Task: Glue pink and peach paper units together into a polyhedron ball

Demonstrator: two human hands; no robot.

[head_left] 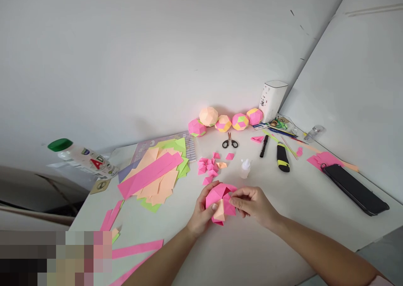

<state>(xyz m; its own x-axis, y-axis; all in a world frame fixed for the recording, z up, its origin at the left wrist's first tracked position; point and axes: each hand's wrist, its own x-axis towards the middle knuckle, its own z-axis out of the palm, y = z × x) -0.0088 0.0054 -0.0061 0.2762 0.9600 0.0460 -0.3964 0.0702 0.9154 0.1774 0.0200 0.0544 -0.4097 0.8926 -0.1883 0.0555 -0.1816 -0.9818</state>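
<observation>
My left hand (203, 210) holds a partly open paper ball (217, 196) made of pink folded pieces with one peach piece. Its thumb presses on the peach face. At the ball's right side, my right hand (252, 204) pinches a pink edge of it between thumb and fingertips. Whether that edge is a separate piece I cannot tell. Just beyond the ball lies a loose pile of small pink folded paper pieces (208, 166), with a peach folded piece (221, 165) beside it. A small white glue bottle (245, 168) stands upright to the right of the pile.
Several finished paper balls (240, 121) line the wall by a white box (273, 99). Scissors (229, 141), a black marker (264, 146), a cutter (282, 157) and a phone (355, 189) lie rightward. Paper sheets (151, 179) and a green-capped bottle (83, 158) are at left.
</observation>
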